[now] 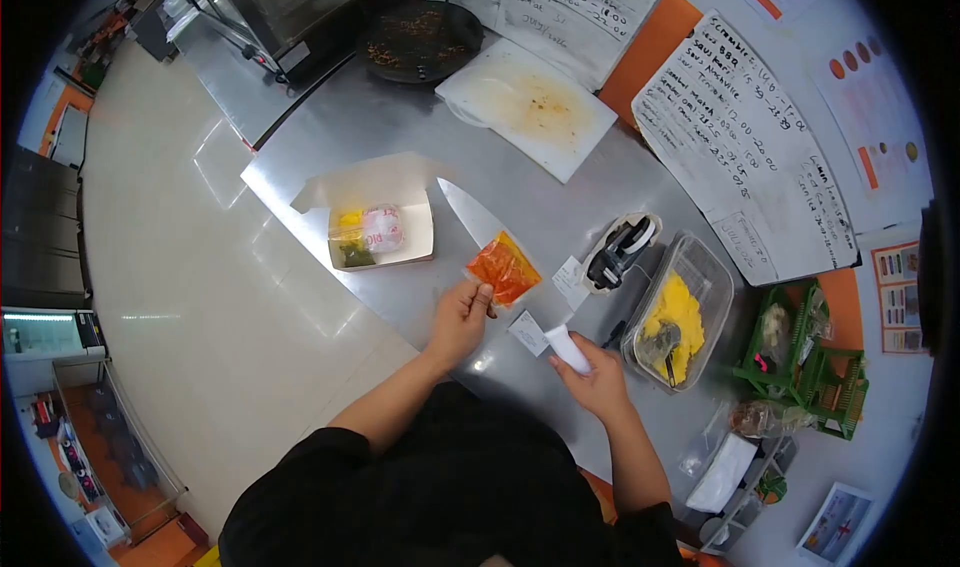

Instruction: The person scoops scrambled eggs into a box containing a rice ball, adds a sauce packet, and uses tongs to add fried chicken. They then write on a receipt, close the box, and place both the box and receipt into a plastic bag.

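Note:
My left hand [462, 319] pinches the lower corner of a clear plastic sachet of orange-red sauce [505, 269]. In my right hand [597, 375] is a knife by its white handle [567, 350]. Its long blade [470, 212] points up and left, and the sachet hides its middle part. Left of the sachet stands an open cardboard food box [405, 250], with a wrapped item [383, 227] and something yellow and green inside. Small white labels lie on the steel table near both hands.
Right of my hands are a black-and-white label gun [622, 252] and a clear tub [715, 267] of yellow food with a spoon. A stained white cutting board [540, 107] and a black pan [420, 42] sit at the back. Green baskets [838, 387] stand at the right.

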The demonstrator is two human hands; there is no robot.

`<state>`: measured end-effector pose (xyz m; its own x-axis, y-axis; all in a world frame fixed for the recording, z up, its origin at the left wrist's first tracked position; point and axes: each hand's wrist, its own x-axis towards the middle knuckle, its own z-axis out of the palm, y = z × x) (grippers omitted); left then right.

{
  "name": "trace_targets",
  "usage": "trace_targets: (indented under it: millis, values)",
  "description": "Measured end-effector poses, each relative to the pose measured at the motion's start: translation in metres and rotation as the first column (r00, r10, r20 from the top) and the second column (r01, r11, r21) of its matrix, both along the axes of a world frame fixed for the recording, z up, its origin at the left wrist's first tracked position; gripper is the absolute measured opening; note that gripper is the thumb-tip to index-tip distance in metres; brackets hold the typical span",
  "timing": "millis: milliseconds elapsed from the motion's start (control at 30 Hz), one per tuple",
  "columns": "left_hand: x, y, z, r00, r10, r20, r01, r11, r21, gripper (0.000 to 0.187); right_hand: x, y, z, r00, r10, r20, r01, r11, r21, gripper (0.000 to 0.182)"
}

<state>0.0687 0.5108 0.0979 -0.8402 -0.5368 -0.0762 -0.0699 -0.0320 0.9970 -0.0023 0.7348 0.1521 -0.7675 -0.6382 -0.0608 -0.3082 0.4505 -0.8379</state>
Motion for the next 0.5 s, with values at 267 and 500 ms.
trace_targets:
  millis: [267, 500]
  values:
    - [0.014, -0.021, -0.014, 0.999, 0.031, 0.012, -0.029, 0.995, -0.091, 0.029, 0.003, 0.03, 0.009, 1.0, 0.009, 0.025, -0.01, 0.999, 0.04, 0.033]
    - [0.011, 0.018, -0.005, 0.999, -0.043, -0.022, 0.04, 0.993, -0.109, 0.031, -0.012, 0.005, 0.012, 0.989, 0.035, 0.144, -0.047, 0.996, 0.081, 0.04]
